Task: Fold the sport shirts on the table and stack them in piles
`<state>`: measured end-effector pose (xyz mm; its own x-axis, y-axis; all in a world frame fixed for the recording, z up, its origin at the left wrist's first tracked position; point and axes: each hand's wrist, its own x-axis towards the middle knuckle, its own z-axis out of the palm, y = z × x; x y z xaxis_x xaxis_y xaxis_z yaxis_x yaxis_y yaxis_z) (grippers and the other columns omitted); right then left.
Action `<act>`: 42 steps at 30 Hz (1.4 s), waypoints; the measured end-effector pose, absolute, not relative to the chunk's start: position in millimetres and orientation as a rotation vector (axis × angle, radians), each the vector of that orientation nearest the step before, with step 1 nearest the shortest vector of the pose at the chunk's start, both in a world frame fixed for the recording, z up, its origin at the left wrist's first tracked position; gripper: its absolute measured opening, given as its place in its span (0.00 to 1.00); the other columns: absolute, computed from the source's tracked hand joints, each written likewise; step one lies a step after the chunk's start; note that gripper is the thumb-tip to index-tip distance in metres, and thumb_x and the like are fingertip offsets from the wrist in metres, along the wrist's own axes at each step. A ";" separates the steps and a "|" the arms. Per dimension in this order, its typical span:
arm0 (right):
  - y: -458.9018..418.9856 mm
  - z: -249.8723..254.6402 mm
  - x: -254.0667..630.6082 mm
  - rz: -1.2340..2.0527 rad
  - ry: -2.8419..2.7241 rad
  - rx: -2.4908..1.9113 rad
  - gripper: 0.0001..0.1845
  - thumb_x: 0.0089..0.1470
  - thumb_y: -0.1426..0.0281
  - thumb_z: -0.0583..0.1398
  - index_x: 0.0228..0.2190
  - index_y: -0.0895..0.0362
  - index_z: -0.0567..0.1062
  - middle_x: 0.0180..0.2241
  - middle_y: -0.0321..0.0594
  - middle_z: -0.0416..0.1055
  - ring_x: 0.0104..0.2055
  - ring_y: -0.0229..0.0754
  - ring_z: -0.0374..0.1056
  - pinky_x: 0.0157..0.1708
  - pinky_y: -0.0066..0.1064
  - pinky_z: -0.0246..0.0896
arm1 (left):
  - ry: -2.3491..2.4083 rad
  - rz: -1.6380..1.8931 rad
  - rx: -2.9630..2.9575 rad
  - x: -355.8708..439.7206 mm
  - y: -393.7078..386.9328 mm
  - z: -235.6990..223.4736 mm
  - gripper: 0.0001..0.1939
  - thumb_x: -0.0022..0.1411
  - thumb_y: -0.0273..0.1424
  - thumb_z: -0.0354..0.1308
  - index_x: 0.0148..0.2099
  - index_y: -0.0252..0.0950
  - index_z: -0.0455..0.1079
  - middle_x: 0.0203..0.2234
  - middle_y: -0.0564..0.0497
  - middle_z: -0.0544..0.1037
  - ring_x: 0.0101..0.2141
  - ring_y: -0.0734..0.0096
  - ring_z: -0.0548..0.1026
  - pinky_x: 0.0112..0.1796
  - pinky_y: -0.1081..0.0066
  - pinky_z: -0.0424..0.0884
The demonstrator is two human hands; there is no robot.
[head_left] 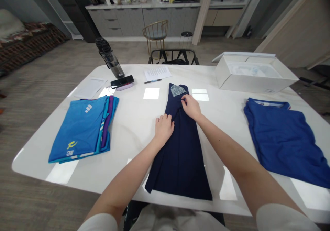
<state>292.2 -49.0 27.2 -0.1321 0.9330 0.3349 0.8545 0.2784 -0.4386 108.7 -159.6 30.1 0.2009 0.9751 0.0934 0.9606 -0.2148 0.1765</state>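
Note:
A dark navy garment [180, 155] lies lengthwise on the table in front of me, narrow at the far end and flaring toward the near edge. At its far end a grey-patterned piece of fabric [177, 90] shows. My right hand [191, 106] pinches the cloth near that end, on the right side. Lower down, my left hand [164, 128] is closed at the garment's left edge, its fingers curled onto the cloth. The garment's exact kind is unclear from this folded shape.
Folded blue shirts [79, 128] are stacked at left; a blue sweater [286, 138] lies at right. Toward the back are a water bottle [113, 62], a phone [122, 81], a pen [152, 81], printed paper [157, 73] and an open white box [257, 81]. A chair [172, 56] stands beyond.

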 end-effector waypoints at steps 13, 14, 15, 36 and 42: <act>-164.5 17.8 255.3 0.191 -2.465 -1.535 0.17 0.70 0.72 0.53 0.55 0.52 0.74 0.47 0.46 0.74 0.48 0.48 0.70 0.43 0.36 0.57 | 2.028 0.137 2.294 101.0 -206.1 32.0 0.14 0.76 0.35 0.46 0.51 0.32 0.68 0.43 0.40 0.79 0.45 0.54 0.77 0.46 0.59 0.67; -166.0 18.7 253.4 0.173 -2.470 -1.543 0.18 0.70 0.72 0.53 0.56 0.52 0.74 0.48 0.46 0.74 0.48 0.49 0.70 0.43 0.36 0.57 | 2.023 0.137 2.290 101.1 -206.3 32.5 0.15 0.77 0.34 0.44 0.52 0.31 0.68 0.43 0.40 0.79 0.45 0.54 0.77 0.47 0.59 0.67; -166.8 20.0 251.4 0.160 -2.475 -1.544 0.18 0.70 0.72 0.53 0.57 0.51 0.73 0.48 0.46 0.73 0.48 0.49 0.70 0.42 0.36 0.57 | 2.014 0.148 2.285 101.1 -206.2 33.4 0.15 0.77 0.34 0.43 0.52 0.31 0.68 0.43 0.40 0.79 0.46 0.54 0.78 0.47 0.59 0.67; -204.8 31.1 239.5 0.213 -2.685 -1.170 0.13 0.69 0.71 0.55 0.50 0.52 0.77 0.44 0.43 0.72 0.45 0.44 0.69 0.43 0.34 0.54 | 2.006 0.089 2.312 70.0 -287.4 48.1 0.14 0.76 0.36 0.46 0.49 0.34 0.70 0.43 0.41 0.77 0.45 0.56 0.78 0.44 0.62 0.69; -219.5 41.9 245.6 0.166 -2.594 -1.228 0.12 0.66 0.75 0.56 0.46 0.54 0.77 0.45 0.44 0.73 0.48 0.46 0.69 0.43 0.35 0.55 | 1.941 0.264 2.253 70.5 -306.8 56.4 0.12 0.76 0.39 0.49 0.50 0.38 0.68 0.41 0.47 0.79 0.40 0.60 0.79 0.40 0.65 0.68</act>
<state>245.6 -219.5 41.9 -0.6062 0.7725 0.1891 0.7421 0.6349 -0.2148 70.5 -306.8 56.4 0.1442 0.9890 0.0316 0.9616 -0.1476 0.2315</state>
